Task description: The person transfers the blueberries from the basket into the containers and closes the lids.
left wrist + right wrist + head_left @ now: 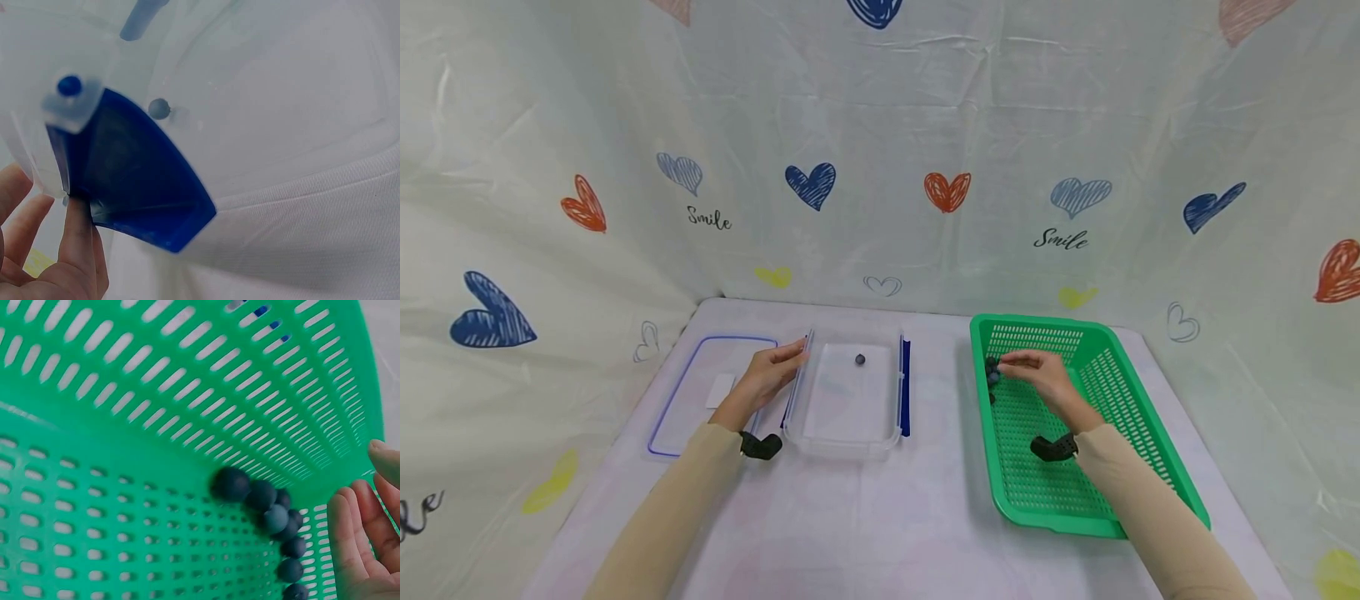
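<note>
A clear lid (pixel 696 408) with a blue edge lies on the table (pixel 850 533). Next to it, the left hand (pixel 767 375) has its fingers nearly straight, touching the left side of a clear box (pixel 853 408). One small dark ball (pixel 860 360) sits inside the box. On the right is a green basket (pixel 1037 487), with more dark balls (pixel 275 519) bunched by its left wall. The right hand (pixel 1041 375) is near them, fingers loose and a bit bent

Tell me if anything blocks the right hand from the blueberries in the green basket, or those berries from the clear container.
Nothing visible separates the right hand from the blueberries. Between them and the open clear container stand the green basket's left wall and the container's right wall, with its blue latch flap splayed outward.
</note>
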Motion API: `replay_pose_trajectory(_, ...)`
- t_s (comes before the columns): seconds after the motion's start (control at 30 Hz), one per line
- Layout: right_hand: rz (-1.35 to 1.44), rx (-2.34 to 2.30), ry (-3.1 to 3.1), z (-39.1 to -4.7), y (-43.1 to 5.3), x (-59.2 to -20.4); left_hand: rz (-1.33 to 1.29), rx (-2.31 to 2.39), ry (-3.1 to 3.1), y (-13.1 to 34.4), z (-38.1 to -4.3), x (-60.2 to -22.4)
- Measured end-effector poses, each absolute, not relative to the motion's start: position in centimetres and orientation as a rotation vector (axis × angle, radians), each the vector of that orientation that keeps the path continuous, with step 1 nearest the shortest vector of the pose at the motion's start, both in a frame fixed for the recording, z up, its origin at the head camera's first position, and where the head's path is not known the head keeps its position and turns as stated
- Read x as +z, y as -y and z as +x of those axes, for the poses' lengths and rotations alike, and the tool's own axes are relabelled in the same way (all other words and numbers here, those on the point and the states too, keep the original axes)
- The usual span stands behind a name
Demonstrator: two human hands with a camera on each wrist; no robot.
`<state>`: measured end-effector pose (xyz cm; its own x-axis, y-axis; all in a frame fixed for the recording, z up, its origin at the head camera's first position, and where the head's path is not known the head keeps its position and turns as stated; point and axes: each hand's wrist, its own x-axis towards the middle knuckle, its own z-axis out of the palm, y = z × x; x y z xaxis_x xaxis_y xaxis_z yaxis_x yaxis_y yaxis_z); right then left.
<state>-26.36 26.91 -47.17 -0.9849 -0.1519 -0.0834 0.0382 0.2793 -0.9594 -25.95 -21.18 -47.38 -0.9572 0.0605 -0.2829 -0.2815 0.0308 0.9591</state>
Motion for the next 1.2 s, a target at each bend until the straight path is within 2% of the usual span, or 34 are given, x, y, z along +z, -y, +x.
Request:
replay_pose_trajectory(0.43,-0.172,-1.609,-2.384,-26.2,-27.0,-49.4,-0.226,2.023,-2.055,21.3,-25.7,-47.4)
replay_pose_trajectory(1.2,-0.184,-1.493,-2.396,-26.4,-27.1,-50.9,-0.226,2.009,-2.070,21.1,-25.8,-47.4)
